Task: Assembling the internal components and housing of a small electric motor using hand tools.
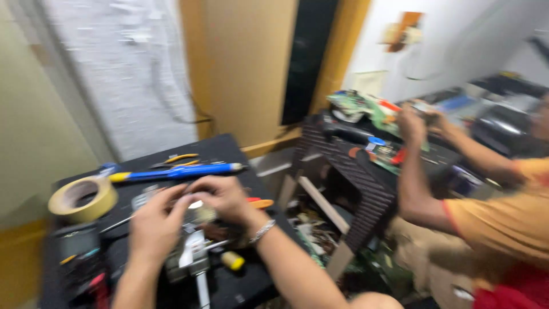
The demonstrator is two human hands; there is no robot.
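My left hand [153,220] and my right hand [224,199] meet over a small metal part [197,210] above the black table [229,149]. Their fingers pinch it from both sides. The picture is blurred, so the part's shape is unclear. A metal bracelet [262,230] circles my right wrist. Under the hands lies a grey metal assembly [191,257] with a white strip. A blue and yellow soldering iron [177,171] lies just beyond my fingers.
A roll of tan tape [83,198] sits at the table's left. Pliers [174,160] lie at the back, a small yellow piece [233,261] near the front. At right, a person in an orange shirt [503,220] handles circuit boards [372,114] on a dark ribbed stool [366,189].
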